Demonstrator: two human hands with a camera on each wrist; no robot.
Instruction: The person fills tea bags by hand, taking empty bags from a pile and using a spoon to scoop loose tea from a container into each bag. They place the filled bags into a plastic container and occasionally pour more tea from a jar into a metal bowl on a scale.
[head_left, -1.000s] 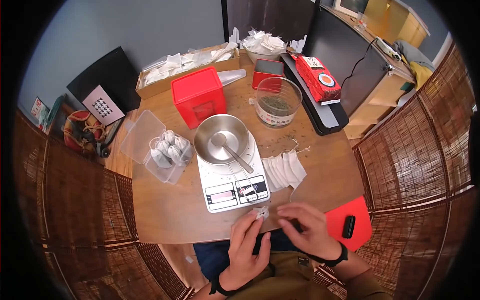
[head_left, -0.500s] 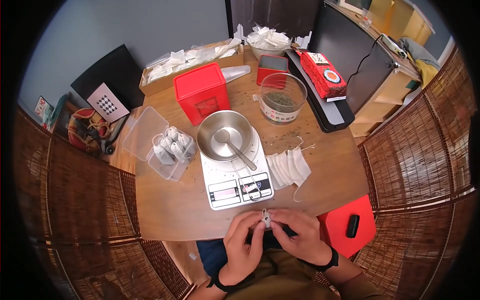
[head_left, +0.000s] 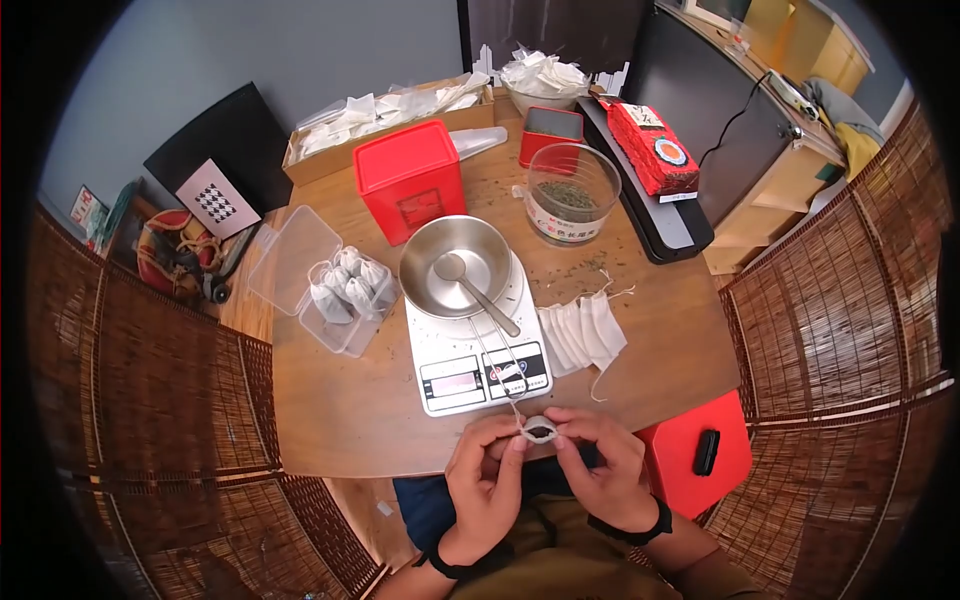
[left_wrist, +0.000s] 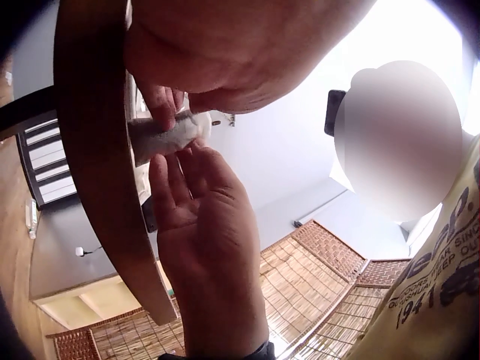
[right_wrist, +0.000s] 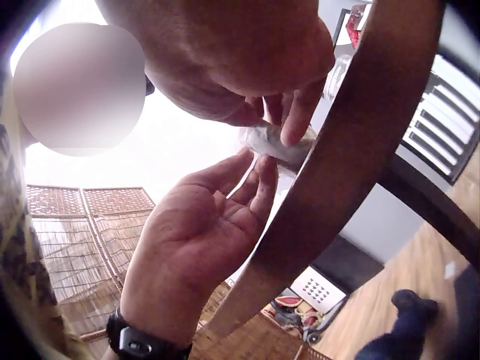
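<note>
A small white cloth bag [head_left: 541, 430] is held at the table's front edge, its round mouth spread and dark contents visible inside. The left hand [head_left: 484, 484] pinches its left rim and the right hand [head_left: 612, 472] pinches its right rim. In the left wrist view the bag [left_wrist: 174, 136] hangs between both hands' fingertips beside the table edge; the right wrist view shows the bag [right_wrist: 276, 145] from the other side. Just beyond the hands stands a white scale [head_left: 478, 375] bearing a steel bowl [head_left: 420, 285] with a spoon [head_left: 488, 306]. Flat white bags [head_left: 582, 333] lie to its right.
Filled bags [head_left: 350, 284] sit in a clear box at left. Behind are a red tin [head_left: 408, 180], a carton of white packets [head_left: 380, 115], a clear tub of leaves [head_left: 568, 205] and a red packet [head_left: 650, 150]. A red stool [head_left: 725, 440] stands at right.
The right hand has come in from the right to grip the bag along with the left. The bag's mouth, bunched before, is now spread round. The view has shifted slightly.
</note>
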